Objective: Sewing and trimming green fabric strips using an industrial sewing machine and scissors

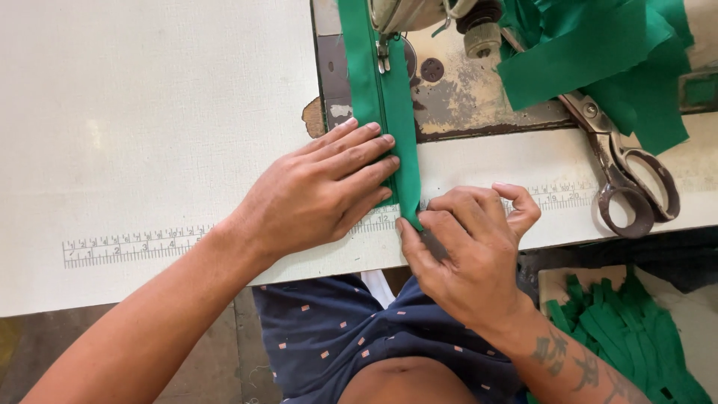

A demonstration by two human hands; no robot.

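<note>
Pinching the near end of the green fabric strip (pixel 389 112) between thumb and forefinger, the right hand (pixel 467 247) is closed on it at about 6 o'clock of the strip, other fingers curled loosely. Left hand (pixel 321 191) is lying flat and spread, fingertips (pixel 381 141) pressing the strip's left edge onto the white table (pixel 149 112), gripping nothing, just pinning. Strip is running straight from the pinch toward 12 o'clock, up under the presser foot (pixel 384 54) of the sewing machine (pixel 419 15). Judgement: doing this well is meaning keeping the folded edges aligned, light tension from the right pinch, left fingers guiding flat and staying well short of the foot. A printed ruler scale (pixel 127 247) is running across the table at 9 o'clock of the hands. Scissors (pixel 624 168) are lying at 3 o'clock, well apart from the hands, with loose green fabric (pixel 598 52) heaped at 1 o'clock. More cut green strips (pixel 628 337) are piling at 4 o'clock, below the table edge. Worn metal machine bed (pixel 464 97) is sitting farthest, around the foot.
</note>
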